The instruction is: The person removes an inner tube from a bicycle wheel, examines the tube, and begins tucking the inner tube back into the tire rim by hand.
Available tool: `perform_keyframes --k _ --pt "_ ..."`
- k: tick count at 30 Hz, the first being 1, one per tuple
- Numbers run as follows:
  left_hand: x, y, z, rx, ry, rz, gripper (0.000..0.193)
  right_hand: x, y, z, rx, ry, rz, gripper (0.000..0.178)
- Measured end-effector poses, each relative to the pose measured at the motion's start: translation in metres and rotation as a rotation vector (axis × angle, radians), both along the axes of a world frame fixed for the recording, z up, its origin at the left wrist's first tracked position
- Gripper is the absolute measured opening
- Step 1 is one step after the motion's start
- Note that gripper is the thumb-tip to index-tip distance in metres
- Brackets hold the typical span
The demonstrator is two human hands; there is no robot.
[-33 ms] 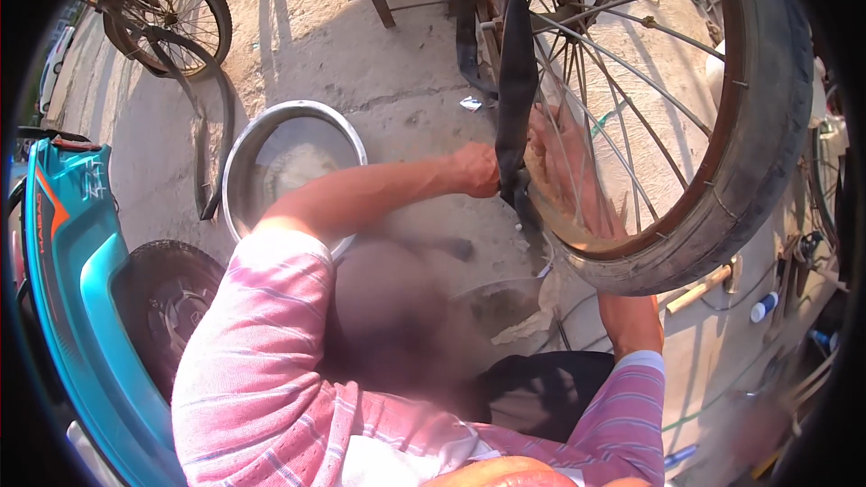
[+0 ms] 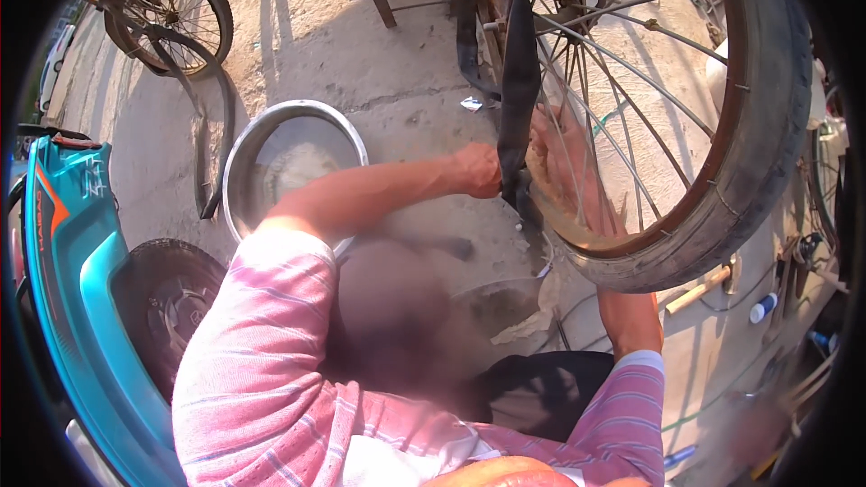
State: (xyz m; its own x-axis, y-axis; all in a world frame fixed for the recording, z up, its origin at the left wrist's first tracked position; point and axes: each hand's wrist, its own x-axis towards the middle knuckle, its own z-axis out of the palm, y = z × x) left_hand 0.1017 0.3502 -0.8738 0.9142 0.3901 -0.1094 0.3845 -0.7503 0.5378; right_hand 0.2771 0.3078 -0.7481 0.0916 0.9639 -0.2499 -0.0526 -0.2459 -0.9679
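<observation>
A large spoked wheel (image 2: pixel 586 257) stands at the upper right, its black tyre (image 2: pixel 771 126) fitted along the right and lower part of the rim. From above, a flat black inner tube (image 2: pixel 517 99) hangs down along the wheel's left side. My left hand (image 2: pixel 478 169) is closed at the tube's lower part, its fingertips hidden behind the rubber. Passing behind the rim, my right arm brings my right hand (image 2: pixel 564 149) up to the rim's left side. That hand shows through the spokes with curled fingers, and the tube and rim cover what they hold.
A round metal basin (image 2: pixel 233 176) with cloudy water stands left of my left forearm. Farther left are a teal vehicle body (image 2: pixel 68 216), another spoked wheel (image 2: pixel 216 13) and a loose black rubber strip (image 2: pixel 203 162). A wooden-handled hammer (image 2: pixel 699 290) and a small bottle (image 2: pixel 763 307) lie at the right.
The hanging inner tube has turned slightly and looks a little wider beside the rim. Both hands stay in almost the same place.
</observation>
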Motion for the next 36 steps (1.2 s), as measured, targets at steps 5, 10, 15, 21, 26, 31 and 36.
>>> perform_keyframes --k 5,10,15,21,26,31,36 --pt "0.006 -0.014 0.011 -0.118 -0.005 0.117 0.070 0.003 0.008 -0.022 0.004 0.061 0.006 0.029" --pt "-0.008 -0.017 -0.005 -0.029 -0.204 0.125 0.067 0.005 0.003 0.002 0.011 0.137 0.066 0.028" --pt "-0.024 -0.019 -0.004 0.233 -0.472 0.115 0.044 -0.004 -0.007 0.020 -0.012 0.132 0.014 0.029" --pt "-0.026 -0.024 0.021 -0.011 -0.224 0.179 0.053 0.021 0.001 -0.004 0.009 0.013 0.089 0.032" --pt "-0.032 -0.021 0.018 -0.022 -0.173 0.256 0.047 0.013 0.004 0.001 0.012 0.022 0.105 0.029" --pt "-0.033 -0.022 0.024 0.051 -0.241 0.221 0.045 0.021 0.004 -0.002 -0.006 0.104 0.115 0.029" --pt "-0.030 -0.015 0.035 0.003 -0.251 0.200 0.043 0.025 0.006 -0.006 0.003 0.020 0.140 0.031"
